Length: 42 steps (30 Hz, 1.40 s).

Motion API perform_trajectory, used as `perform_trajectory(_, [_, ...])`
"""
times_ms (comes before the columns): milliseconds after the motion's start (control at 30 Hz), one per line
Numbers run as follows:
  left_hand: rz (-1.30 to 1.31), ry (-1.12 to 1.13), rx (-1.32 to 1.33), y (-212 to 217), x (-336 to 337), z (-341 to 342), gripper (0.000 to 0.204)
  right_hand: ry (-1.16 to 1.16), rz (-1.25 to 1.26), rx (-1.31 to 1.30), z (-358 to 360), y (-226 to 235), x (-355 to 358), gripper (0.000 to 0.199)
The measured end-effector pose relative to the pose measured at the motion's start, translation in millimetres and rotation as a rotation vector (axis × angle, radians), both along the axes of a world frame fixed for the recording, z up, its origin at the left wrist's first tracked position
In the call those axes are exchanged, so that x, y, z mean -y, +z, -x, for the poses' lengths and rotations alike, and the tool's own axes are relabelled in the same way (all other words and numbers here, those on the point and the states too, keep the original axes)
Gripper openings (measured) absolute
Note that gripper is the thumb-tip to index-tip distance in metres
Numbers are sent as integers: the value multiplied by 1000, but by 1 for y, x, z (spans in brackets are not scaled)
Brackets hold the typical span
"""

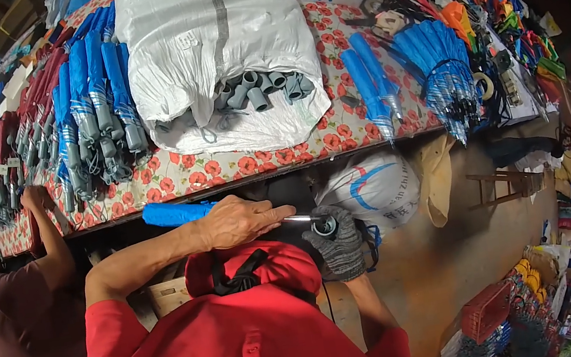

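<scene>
hands: bare left (238,221) pinching one blue umbrella (175,213); gloved right (338,245) gripping one grey handle (325,227).

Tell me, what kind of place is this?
Probably a small umbrella assembly workshop: rows of folded blue umbrellas lie on a flower-patterned table, beside a white sack of grey handles.

A person in a red short-sleeved shirt, with a dark grey knitted work glove on the right hand (341,244), the left hand (236,222) bare.
</scene>
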<state>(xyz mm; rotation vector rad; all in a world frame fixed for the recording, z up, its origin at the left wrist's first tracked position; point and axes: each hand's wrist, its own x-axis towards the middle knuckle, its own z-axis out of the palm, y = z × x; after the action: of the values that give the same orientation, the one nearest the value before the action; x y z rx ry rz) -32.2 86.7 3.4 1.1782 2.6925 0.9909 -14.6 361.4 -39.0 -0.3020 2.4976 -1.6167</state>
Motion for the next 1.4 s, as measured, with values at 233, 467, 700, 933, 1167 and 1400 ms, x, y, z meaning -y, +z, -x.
perform_trajectory(233, [266,-24,-12,56,0,3,41,-16,-7,-21,3,5,-6,59])
perform_trajectory(467, [359,20,-32,79,-1,2,41,-23,83,80,4,13,-1,57])
perform_trajectory(700, [482,-46,-11,89,-7,-8,38,43,48,-22,7,11,-1,56])
perform_trajectory(933, [707,-12,-110,103,-22,-15,38,127,-28,-243,10,0,-1,53])
perform_trajectory(1167, [709,29,-90,98,-35,-17,36,159,-194,-243,9,4,-10,52])
perform_trajectory(1400, [728,61,-117,93,-39,-24,34,210,-203,-251,12,0,-13,53])
